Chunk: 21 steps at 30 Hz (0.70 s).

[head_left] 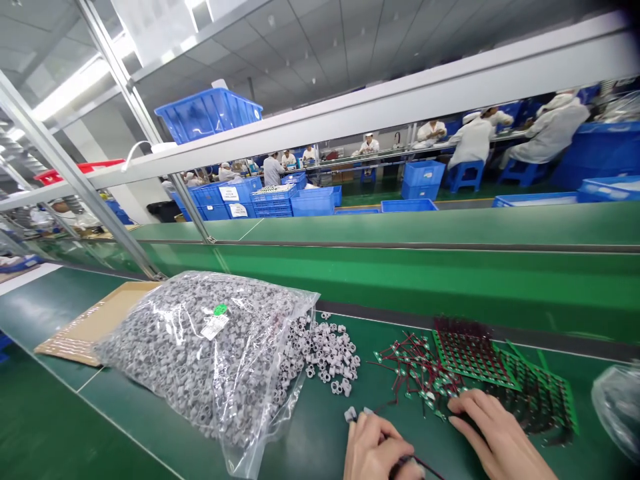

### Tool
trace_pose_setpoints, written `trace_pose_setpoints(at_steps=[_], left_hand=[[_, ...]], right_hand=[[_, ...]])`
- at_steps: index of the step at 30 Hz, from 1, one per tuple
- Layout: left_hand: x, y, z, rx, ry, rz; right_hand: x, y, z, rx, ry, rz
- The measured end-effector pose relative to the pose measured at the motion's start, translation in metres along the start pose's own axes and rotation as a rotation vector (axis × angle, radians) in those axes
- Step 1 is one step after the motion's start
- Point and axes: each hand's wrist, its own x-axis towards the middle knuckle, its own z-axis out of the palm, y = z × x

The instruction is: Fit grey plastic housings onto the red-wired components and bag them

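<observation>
My left hand (376, 448) is at the bottom edge, fingers curled and pinched on a thin red-wired part whose lead runs to the right; a small grey plastic piece (351, 414) lies just beyond its fingertips. My right hand (495, 433) rests palm down with fingers stretched toward a loose pile of small green boards with red wires (415, 373). Behind it lie green circuit board panels (473, 353) stacked flat on the green bench (320, 427).
A big clear bag of grey plastic pieces (200, 360) lies to the left, spilling several pieces (327, 350) at its mouth. A cardboard sheet (95, 320) lies beyond it. A clear bag (620, 400) sits at far right. A green conveyor (450, 273) runs behind; workers and blue crates lie beyond.
</observation>
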Motion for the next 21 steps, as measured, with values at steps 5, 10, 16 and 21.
trace_pose_setpoints(at_steps=[5,10,16,21], left_hand=[[0.017,-0.013,-0.052,-0.049,0.114,-0.176],[0.026,-0.038,-0.069,0.092,0.053,-0.171],[0.022,-0.037,-0.063,0.202,0.031,-0.151],[0.024,-0.029,-0.064,-0.12,0.061,-0.2]], right_hand=[[0.006,-0.006,0.001,-0.132,-0.07,-0.077],[0.009,-0.024,-0.004,0.037,-0.104,-0.022],[0.026,-0.057,-0.006,0.303,-0.256,0.049],[0.037,-0.08,-0.003,0.422,-0.321,0.126]])
